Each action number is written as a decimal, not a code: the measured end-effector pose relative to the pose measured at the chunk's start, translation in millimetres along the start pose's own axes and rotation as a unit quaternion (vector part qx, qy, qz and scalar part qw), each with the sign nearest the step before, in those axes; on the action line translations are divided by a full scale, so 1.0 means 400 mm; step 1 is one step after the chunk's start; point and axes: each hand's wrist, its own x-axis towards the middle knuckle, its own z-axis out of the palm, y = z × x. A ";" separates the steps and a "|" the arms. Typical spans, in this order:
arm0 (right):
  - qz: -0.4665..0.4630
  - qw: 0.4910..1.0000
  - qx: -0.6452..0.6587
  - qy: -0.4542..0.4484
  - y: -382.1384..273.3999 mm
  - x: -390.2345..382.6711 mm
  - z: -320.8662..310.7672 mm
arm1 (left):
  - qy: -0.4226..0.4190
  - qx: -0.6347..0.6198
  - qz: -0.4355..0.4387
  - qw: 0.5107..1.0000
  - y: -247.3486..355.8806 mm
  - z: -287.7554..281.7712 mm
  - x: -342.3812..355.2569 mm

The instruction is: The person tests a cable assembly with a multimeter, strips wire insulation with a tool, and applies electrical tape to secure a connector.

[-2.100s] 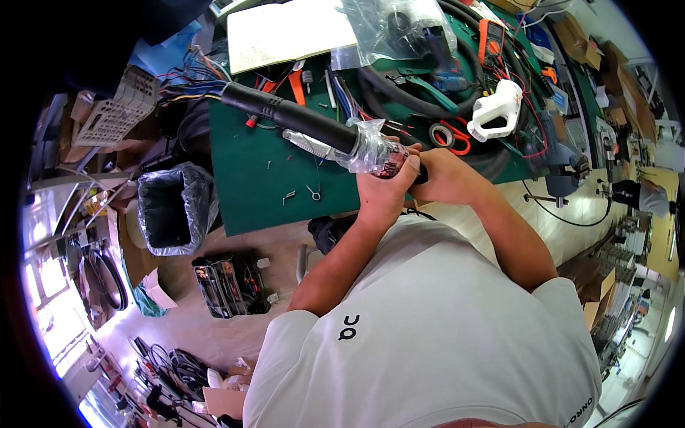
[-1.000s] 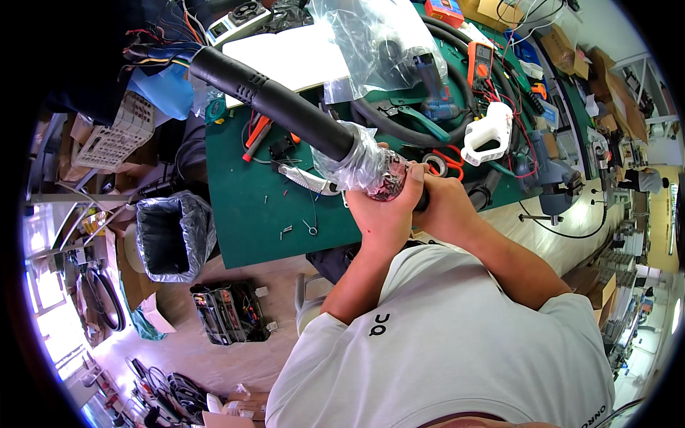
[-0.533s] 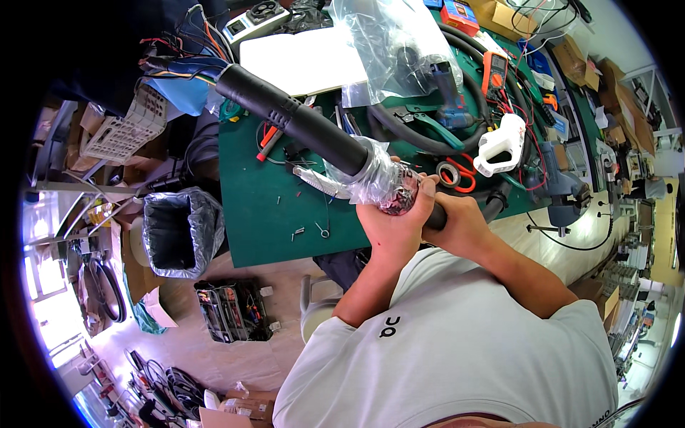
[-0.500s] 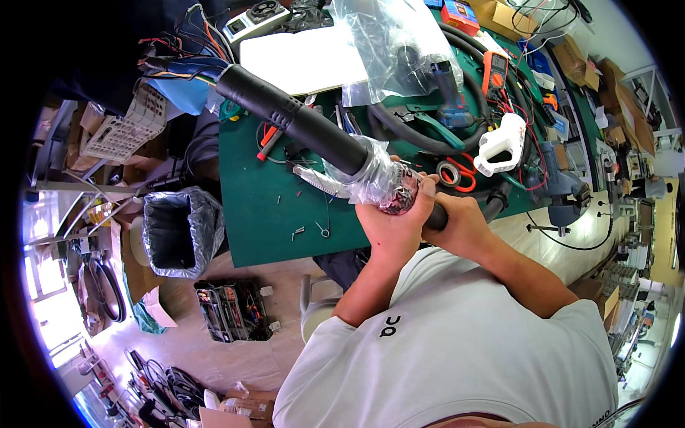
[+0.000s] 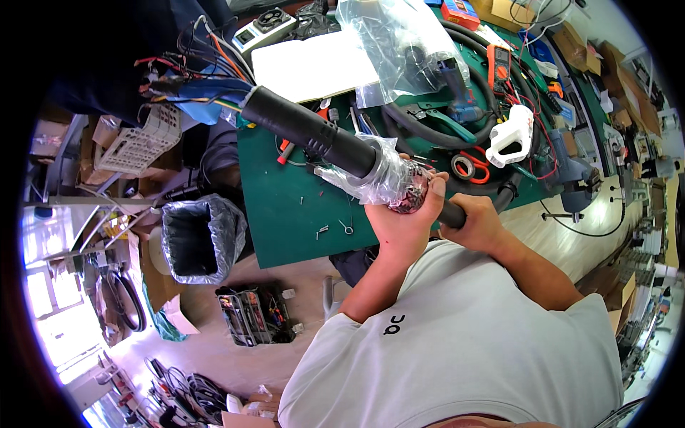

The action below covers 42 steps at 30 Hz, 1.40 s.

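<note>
My left hand (image 5: 401, 227) is closed around a bunched clear plastic wrap (image 5: 371, 178) near the lower end of a thick black tube (image 5: 307, 130). A dark, printed-looking patch shows in the wrap beside my thumb. From the tube's upper left end fans a bundle of coloured wires (image 5: 214, 60) with bare-looking tips. On the other side, a black cable (image 5: 451, 212) runs out below my left thumb, and my right hand (image 5: 477, 222) wraps around it. Tube and cable are held tilted above the green mat; their joint is hidden by wrap and fingers.
On the green mat (image 5: 285, 228) lie small screws, orange scissors (image 5: 477, 170), a tape roll (image 5: 463, 167), pliers (image 5: 446, 121), a blue drill (image 5: 464, 100), a white handle-shaped part (image 5: 511, 137) and a multimeter (image 5: 499, 68). A lined bin (image 5: 203, 239) and a tool bag (image 5: 253, 314) stand left.
My right hand has shifted slightly away from my left along the black cable, so more cable shows between them. The whole view has moved a little; my left hand keeps its grip.
</note>
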 end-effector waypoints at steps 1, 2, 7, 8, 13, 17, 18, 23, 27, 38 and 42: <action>-0.002 1.000 0.000 0.006 -0.002 0.000 0.000 | -0.008 -0.002 0.009 1.000 0.001 -0.002 0.002; -0.004 1.000 0.000 0.012 -0.005 0.000 0.000 | -0.016 -0.003 0.018 1.000 0.001 -0.005 0.005; 0.016 1.000 0.008 0.011 -0.008 -0.004 0.005 | -0.032 -0.040 0.026 0.998 0.012 -0.014 0.018; 0.026 1.000 0.013 0.004 -0.008 -0.004 0.006 | -0.041 -0.049 0.032 0.997 0.009 -0.021 0.022; 0.003 0.999 -0.017 0.027 -0.016 -0.008 0.018 | -0.056 -0.069 0.041 0.995 0.018 -0.041 0.026; -0.003 0.999 -0.029 0.028 -0.009 -0.014 0.028 | -0.077 -0.057 0.049 0.994 0.025 -0.060 0.033; -0.002 0.999 -0.032 0.029 -0.009 -0.016 0.031 | -0.082 -0.050 0.046 0.994 0.029 -0.065 0.033; 0.002 0.999 -0.042 0.020 -0.008 -0.020 0.031 | -0.094 -0.042 0.063 0.993 0.042 -0.071 0.034; 0.010 0.999 -0.034 0.016 -0.021 -0.015 0.027 | -0.121 -0.031 0.082 0.989 0.047 -0.074 0.045; 0.075 0.987 0.136 -0.046 -0.254 0.171 -0.017 | -0.151 0.008 0.094 0.984 0.067 -0.064 0.087; 0.075 0.992 0.102 -0.006 -0.283 0.198 -0.015 | -0.144 0.017 0.029 0.989 0.081 -0.070 0.104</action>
